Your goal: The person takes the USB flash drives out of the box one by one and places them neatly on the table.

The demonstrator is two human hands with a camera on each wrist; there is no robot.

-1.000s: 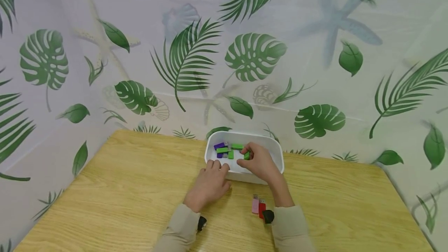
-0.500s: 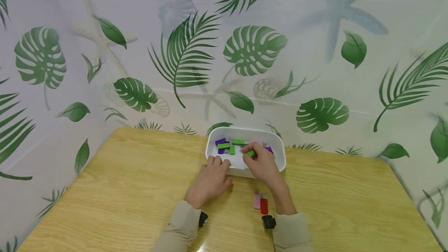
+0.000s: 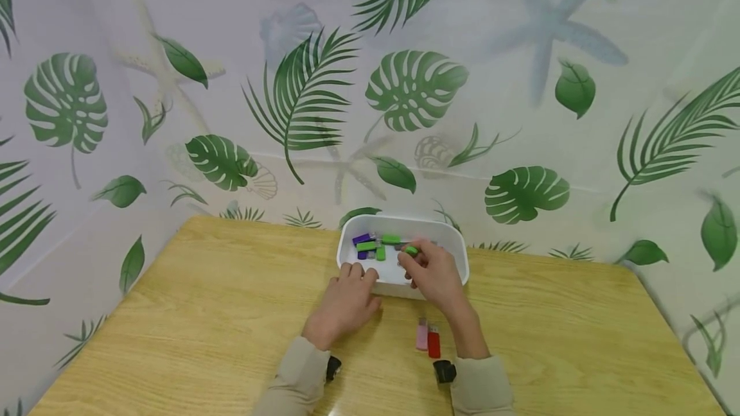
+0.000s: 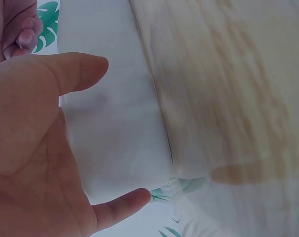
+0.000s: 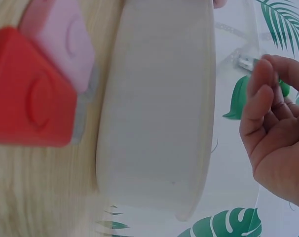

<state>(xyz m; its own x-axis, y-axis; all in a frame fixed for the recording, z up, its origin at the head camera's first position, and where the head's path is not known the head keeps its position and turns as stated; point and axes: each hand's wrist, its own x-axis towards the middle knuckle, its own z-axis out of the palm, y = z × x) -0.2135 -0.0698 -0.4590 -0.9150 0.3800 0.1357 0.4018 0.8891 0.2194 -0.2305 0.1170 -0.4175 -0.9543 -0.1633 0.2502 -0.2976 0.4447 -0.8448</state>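
My right hand [image 3: 436,275] pinches a green USB stick [image 3: 411,250] between thumb and fingertips, above the white plastic box [image 3: 399,288]. In the right wrist view the stick's metal plug [image 5: 245,62] sticks out past the fingers. My left hand [image 3: 345,300] holds the box's near rim, fingers hooked over it; in the left wrist view the thumb [image 4: 85,71] lies along the outer wall and the other fingertips are hidden. Inside the box lie purple USB sticks [image 3: 361,239] and several green USB sticks [image 3: 366,246]. The right hand hides part of the contents.
On the wooden table [image 3: 231,320], in front of the box, a pink USB stick [image 3: 422,337] and a red USB stick [image 3: 434,343] lie side by side, plugs pointing away. A leaf-patterned cloth [image 3: 312,165] hangs right behind the box.
The right hand's fingers have closed on the green USB stick and lifted it slightly inside the box area. The left hand stays on the rim. The head view shifted slightly.
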